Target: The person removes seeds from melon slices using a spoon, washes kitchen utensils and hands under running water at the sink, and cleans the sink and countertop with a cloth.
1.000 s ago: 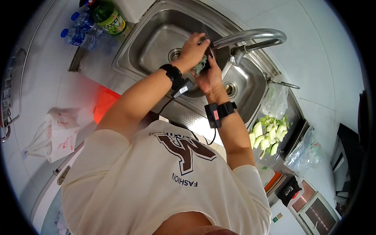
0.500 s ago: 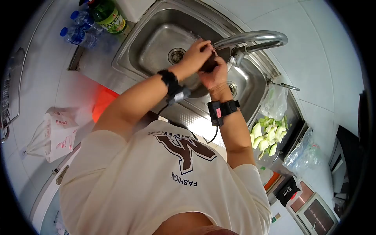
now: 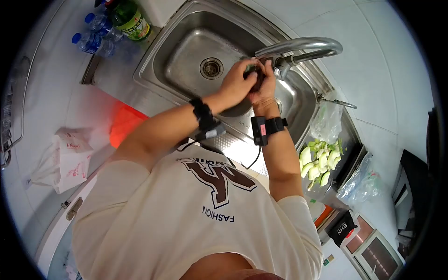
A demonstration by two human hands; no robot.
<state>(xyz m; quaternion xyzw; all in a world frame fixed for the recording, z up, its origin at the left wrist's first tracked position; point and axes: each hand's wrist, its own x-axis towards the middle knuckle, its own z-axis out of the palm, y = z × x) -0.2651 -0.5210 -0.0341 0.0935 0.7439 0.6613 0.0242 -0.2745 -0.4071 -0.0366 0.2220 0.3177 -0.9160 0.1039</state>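
Observation:
Both hands meet over the divider between the two sink basins, just below the faucet's spout. My left hand (image 3: 237,82) is curled round a small dark brownish object (image 3: 257,82) from the left. From the right, my right hand (image 3: 266,88) holds the same object, its fingers pointing up near the spout. Fingers cover most of this object, so its kind cannot be made out. The chrome faucet (image 3: 303,44) arches in from the right. The steel sink (image 3: 179,70) has a drain (image 3: 211,68) in its left basin; my right wrist partly covers the other drain.
Cut pale green vegetable pieces (image 3: 322,161) lie on the counter at right, near a clear plastic bag (image 3: 326,120). Water bottles (image 3: 93,44) and a green bottle (image 3: 130,21) stand at upper left. A white plastic bag (image 3: 70,158) hangs at left, near something orange-red (image 3: 126,123).
My hands have shifted slightly right and down, still together on the dark object. My left hand has turned its fingers further round it, and the left drain shows more fully.

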